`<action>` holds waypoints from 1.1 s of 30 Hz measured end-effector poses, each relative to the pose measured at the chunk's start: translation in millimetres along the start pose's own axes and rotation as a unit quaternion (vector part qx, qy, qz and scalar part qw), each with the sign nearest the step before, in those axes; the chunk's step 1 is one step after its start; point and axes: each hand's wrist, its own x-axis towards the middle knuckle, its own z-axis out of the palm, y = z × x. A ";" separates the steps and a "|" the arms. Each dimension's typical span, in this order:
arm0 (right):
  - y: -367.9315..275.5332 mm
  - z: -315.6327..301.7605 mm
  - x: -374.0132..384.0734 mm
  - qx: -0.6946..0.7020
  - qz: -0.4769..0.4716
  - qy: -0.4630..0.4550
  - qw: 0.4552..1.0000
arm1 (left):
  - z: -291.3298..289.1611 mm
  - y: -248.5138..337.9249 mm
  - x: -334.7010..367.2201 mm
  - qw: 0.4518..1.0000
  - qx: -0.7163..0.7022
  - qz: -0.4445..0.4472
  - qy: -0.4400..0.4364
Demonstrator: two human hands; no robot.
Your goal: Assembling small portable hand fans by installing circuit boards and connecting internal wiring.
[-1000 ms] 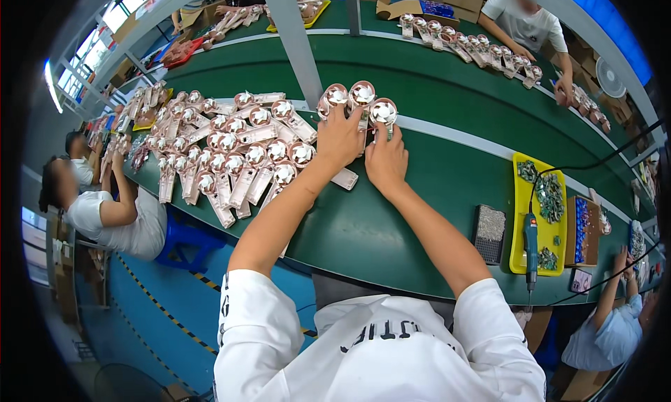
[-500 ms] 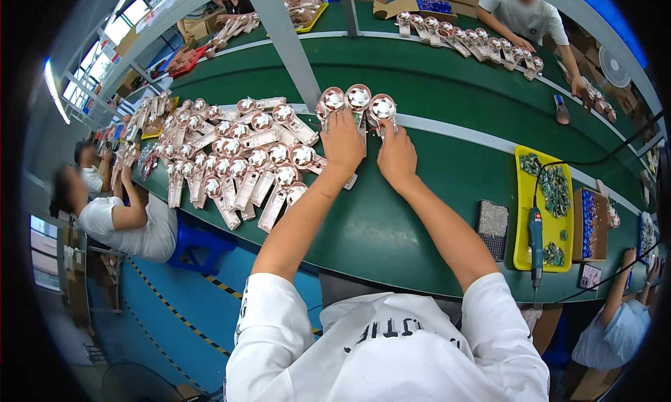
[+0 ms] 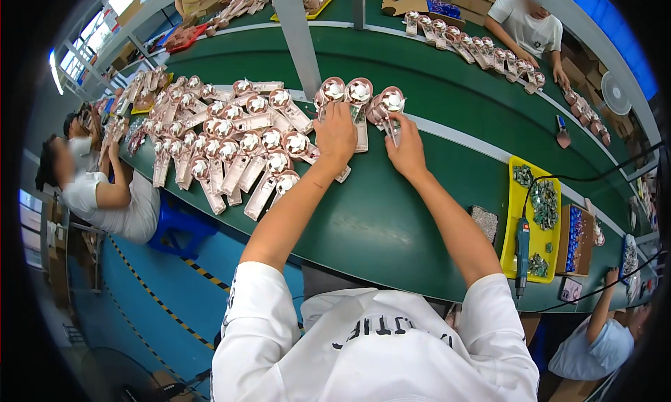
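Three pink handheld fans with white blades stand side by side at the far edge of my green bench. My left hand [image 3: 336, 134] has its fingers curled round the handle of the left fan [image 3: 333, 90], hiding most of it. Between my hands lies the middle fan [image 3: 359, 91], its handle pointing toward me. My right hand [image 3: 407, 149] grips the handle of the right fan [image 3: 389, 100], which is tilted and a little apart from the middle one. A large heap of similar open fans [image 3: 227, 149] spreads to the left of my left hand.
On the right are a yellow tray [image 3: 513, 213] of green circuit boards, a power screwdriver [image 3: 522, 252], a cardboard box [image 3: 577, 241] of blue parts and a block of small metal pieces [image 3: 484, 222]. A metal post [image 3: 297, 46] rises behind the fans. Co-workers sit around.
My right hand has shifted the right fan slightly rightward and tilted it, widening the gap from the middle fan. My left hand stays at the left fan. The whole view has turned a little.
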 end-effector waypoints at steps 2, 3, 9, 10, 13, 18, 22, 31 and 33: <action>5.6 -4.1 5.3 -0.006 -0.017 0.018 1.000 | -0.3 -1.1 3.1 1.000 -0.001 -0.001 0.001; 6.9 -4.8 6.5 -0.010 -0.016 0.012 1.000 | 0.0 -2.9 4.0 1.000 -0.008 0.001 0.006; 2.9 -15.6 11.2 0.021 -0.011 0.019 1.000 | -10.3 -10.3 10.1 0.999 -0.006 0.005 -0.036; 7.4 -15.4 12.6 0.012 -0.035 0.023 0.999 | -9.0 -12.3 11.3 0.999 0.001 0.007 -0.048; 8.1 -18.8 12.0 0.034 0.031 -0.001 0.999 | -5.9 -17.9 7.5 0.999 -0.006 0.032 -0.037; 20.9 -30.7 15.4 0.068 0.051 -0.012 0.996 | -5.7 -26.3 10.2 0.998 -0.019 0.051 -0.013; 45.2 -35.3 17.7 0.162 0.072 -0.023 0.984 | -9.0 -24.4 10.5 0.998 -0.040 0.036 -0.016; 23.2 -58.6 -1.1 0.071 0.098 -0.028 0.992 | -29.7 -16.4 10.5 0.989 -0.138 0.039 0.024; 17.3 -66.1 -8.7 0.053 0.112 -0.025 0.992 | -41.1 -8.6 14.9 0.989 -0.145 0.035 0.019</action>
